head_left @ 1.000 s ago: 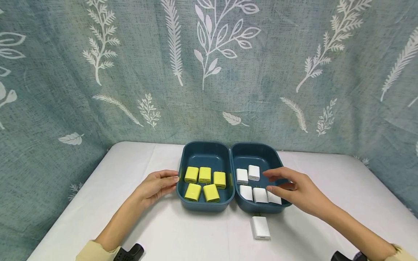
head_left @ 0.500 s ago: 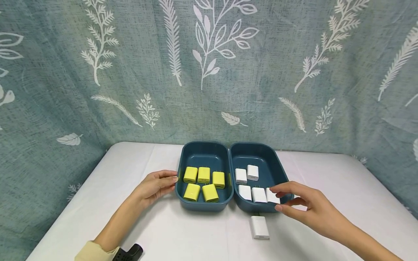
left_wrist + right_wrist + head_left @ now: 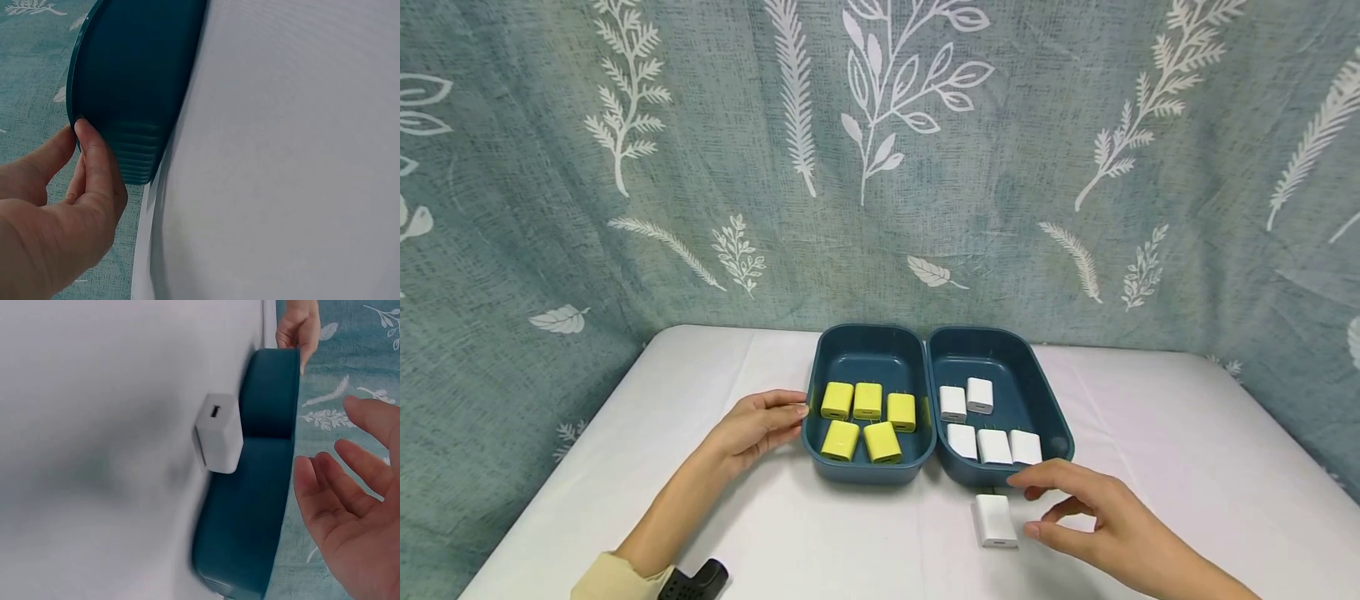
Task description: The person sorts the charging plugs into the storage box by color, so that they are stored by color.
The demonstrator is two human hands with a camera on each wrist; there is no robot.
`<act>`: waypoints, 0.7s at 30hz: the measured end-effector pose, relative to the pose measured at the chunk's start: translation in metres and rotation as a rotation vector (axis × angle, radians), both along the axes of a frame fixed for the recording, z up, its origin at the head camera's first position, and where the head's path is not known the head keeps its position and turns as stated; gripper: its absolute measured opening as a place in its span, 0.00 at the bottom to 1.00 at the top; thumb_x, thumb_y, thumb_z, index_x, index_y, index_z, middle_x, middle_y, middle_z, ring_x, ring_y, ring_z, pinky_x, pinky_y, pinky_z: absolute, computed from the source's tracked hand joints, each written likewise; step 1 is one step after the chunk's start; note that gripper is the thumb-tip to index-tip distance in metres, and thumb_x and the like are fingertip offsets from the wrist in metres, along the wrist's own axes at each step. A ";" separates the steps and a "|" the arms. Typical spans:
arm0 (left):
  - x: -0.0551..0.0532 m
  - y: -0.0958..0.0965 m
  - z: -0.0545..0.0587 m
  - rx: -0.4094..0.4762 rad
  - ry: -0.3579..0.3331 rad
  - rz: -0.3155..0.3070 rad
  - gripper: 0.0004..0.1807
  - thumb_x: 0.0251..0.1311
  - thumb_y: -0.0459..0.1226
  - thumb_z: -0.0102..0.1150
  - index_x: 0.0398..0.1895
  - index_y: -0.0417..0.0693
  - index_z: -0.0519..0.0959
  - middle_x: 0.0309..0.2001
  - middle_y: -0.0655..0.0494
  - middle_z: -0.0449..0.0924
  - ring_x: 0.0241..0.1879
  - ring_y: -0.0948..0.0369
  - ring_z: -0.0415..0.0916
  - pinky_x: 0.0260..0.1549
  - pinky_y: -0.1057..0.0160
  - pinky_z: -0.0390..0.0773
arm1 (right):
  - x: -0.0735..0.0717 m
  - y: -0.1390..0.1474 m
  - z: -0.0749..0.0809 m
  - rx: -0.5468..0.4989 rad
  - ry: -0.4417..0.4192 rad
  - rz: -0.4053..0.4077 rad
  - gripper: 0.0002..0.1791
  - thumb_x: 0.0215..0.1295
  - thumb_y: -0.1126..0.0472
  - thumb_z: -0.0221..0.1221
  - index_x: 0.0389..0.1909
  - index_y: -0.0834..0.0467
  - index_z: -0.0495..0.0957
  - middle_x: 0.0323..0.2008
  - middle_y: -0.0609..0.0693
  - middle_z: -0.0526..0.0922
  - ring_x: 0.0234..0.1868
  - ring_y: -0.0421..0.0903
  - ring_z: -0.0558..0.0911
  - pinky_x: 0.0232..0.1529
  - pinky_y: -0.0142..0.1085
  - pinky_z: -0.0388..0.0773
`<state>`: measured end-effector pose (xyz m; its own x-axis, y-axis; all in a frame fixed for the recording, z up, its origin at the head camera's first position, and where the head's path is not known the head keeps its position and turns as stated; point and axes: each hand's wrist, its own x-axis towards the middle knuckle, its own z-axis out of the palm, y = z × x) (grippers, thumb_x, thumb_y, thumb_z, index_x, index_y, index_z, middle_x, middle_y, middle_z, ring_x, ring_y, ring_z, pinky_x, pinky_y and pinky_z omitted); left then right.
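Observation:
In the head view, my right hand [image 3: 1090, 521] is just right of a loose white charger plug [image 3: 996, 522] on the table. Its thumb and fingers are spread apart and hold nothing. My left hand [image 3: 756, 433] rests its fingertips on the left edge of a dark blue bin [image 3: 870, 473] with several yellow charger plugs [image 3: 882, 442] inside. In the left wrist view, those fingertips touch the bin's rim [image 3: 73, 94]. Beside it stands a second blue bin [image 3: 1060, 425], which holds several white charger plugs [image 3: 995, 447].
Both bins stand side by side on a white-covered table [image 3: 850, 550]. Behind the table hangs a green-blue curtain [image 3: 715, 150] with white leaf prints. A black wrist device [image 3: 696, 579] shows at the left sleeve.
My right hand has come out of the right bin, moving toward me and down beside the loose white charger plug. The left hand stays at the left bin's edge.

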<state>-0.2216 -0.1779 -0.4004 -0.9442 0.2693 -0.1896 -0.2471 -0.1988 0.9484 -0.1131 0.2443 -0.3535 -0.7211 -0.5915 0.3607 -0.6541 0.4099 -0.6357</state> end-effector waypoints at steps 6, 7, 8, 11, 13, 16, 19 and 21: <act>0.000 0.001 0.000 0.005 0.007 -0.002 0.20 0.65 0.26 0.58 0.59 0.26 0.70 0.38 0.52 0.81 0.34 0.64 0.81 0.38 0.69 0.82 | 0.002 0.001 -0.011 0.085 -0.230 -0.031 0.20 0.67 0.59 0.64 0.59 0.53 0.76 0.52 0.49 0.80 0.47 0.42 0.79 0.38 0.35 0.83; 0.000 0.001 0.000 0.009 0.007 -0.001 0.20 0.65 0.26 0.58 0.59 0.26 0.71 0.37 0.52 0.81 0.34 0.64 0.81 0.38 0.69 0.82 | 0.002 0.001 -0.013 0.092 -0.281 -0.040 0.20 0.67 0.57 0.64 0.59 0.54 0.76 0.52 0.50 0.80 0.47 0.42 0.80 0.38 0.35 0.83; 0.000 0.001 0.000 0.012 0.008 -0.001 0.19 0.65 0.26 0.58 0.58 0.26 0.71 0.37 0.52 0.81 0.33 0.64 0.81 0.37 0.69 0.82 | 0.001 0.001 -0.015 0.099 -0.321 -0.049 0.20 0.68 0.56 0.64 0.59 0.53 0.76 0.53 0.51 0.80 0.46 0.42 0.80 0.37 0.35 0.83; 0.000 0.001 0.000 0.017 0.009 -0.002 0.19 0.65 0.25 0.58 0.57 0.27 0.71 0.37 0.52 0.81 0.33 0.64 0.80 0.37 0.69 0.82 | 0.000 0.002 -0.021 0.116 -0.346 -0.057 0.20 0.68 0.54 0.64 0.59 0.53 0.76 0.53 0.52 0.80 0.45 0.43 0.80 0.36 0.35 0.82; 0.000 0.001 -0.001 0.016 0.010 -0.003 0.19 0.65 0.25 0.58 0.57 0.26 0.71 0.37 0.52 0.81 0.33 0.64 0.80 0.37 0.69 0.83 | -0.001 0.002 -0.025 0.136 -0.345 -0.065 0.21 0.67 0.52 0.65 0.58 0.52 0.76 0.53 0.51 0.79 0.44 0.42 0.79 0.36 0.34 0.82; 0.001 0.001 -0.001 0.013 0.015 -0.006 0.19 0.65 0.26 0.58 0.58 0.26 0.71 0.37 0.51 0.81 0.33 0.64 0.80 0.37 0.69 0.82 | -0.003 0.001 -0.029 0.176 -0.373 -0.086 0.24 0.65 0.51 0.66 0.59 0.52 0.75 0.52 0.49 0.77 0.44 0.41 0.77 0.36 0.33 0.81; 0.001 0.001 -0.001 0.008 0.014 -0.003 0.21 0.65 0.26 0.59 0.59 0.25 0.70 0.37 0.51 0.81 0.33 0.64 0.80 0.37 0.69 0.82 | -0.005 -0.001 -0.034 0.204 -0.410 -0.120 0.26 0.63 0.50 0.68 0.60 0.52 0.75 0.51 0.49 0.74 0.42 0.41 0.75 0.35 0.32 0.80; 0.001 0.000 -0.001 0.002 0.014 0.000 0.21 0.65 0.27 0.59 0.59 0.26 0.70 0.38 0.51 0.80 0.33 0.64 0.80 0.37 0.69 0.82 | -0.007 -0.003 -0.037 0.209 -0.410 -0.145 0.27 0.62 0.49 0.68 0.59 0.52 0.74 0.49 0.49 0.72 0.42 0.42 0.74 0.35 0.32 0.80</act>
<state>-0.2206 -0.1781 -0.4009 -0.9468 0.2696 -0.1761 -0.2341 -0.2008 0.9513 -0.1197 0.2415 -0.3907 -0.8597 -0.5035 -0.0864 -0.2934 0.6251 -0.7233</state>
